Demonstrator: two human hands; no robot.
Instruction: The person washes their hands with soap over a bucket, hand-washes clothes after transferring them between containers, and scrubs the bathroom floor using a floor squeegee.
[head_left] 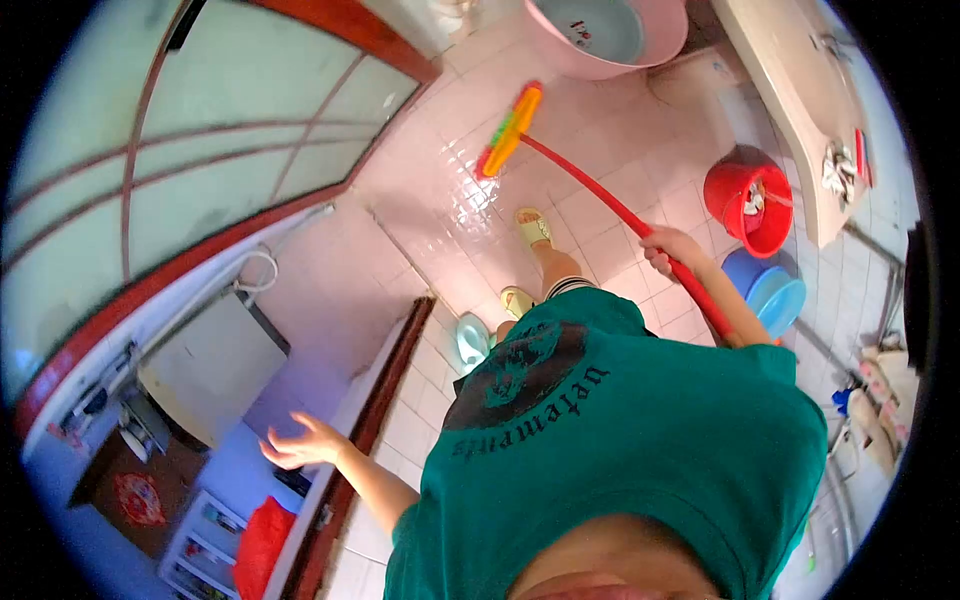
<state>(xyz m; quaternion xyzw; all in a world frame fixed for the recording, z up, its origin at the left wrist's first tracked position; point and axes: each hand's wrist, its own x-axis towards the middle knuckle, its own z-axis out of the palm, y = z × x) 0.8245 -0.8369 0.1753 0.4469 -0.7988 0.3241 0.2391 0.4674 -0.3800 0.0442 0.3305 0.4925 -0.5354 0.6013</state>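
My right hand is wrapped around the red handle of a long-handled floor brush. Its yellow-orange head has red ends and a green strip, and it rests on the wet, shiny tiled floor ahead of me. The far end of the handle runs back along my right forearm. Out to the left, my left hand is empty with its fingers apart, in front of the doorway frame. My feet are in pale yellow slippers.
A pink basin with water stands at the top. On the right are a sink counter, a red bucket holding something whitish, and a blue basin. Glass-panelled doors line the left. A light-blue slipper lies near my feet.
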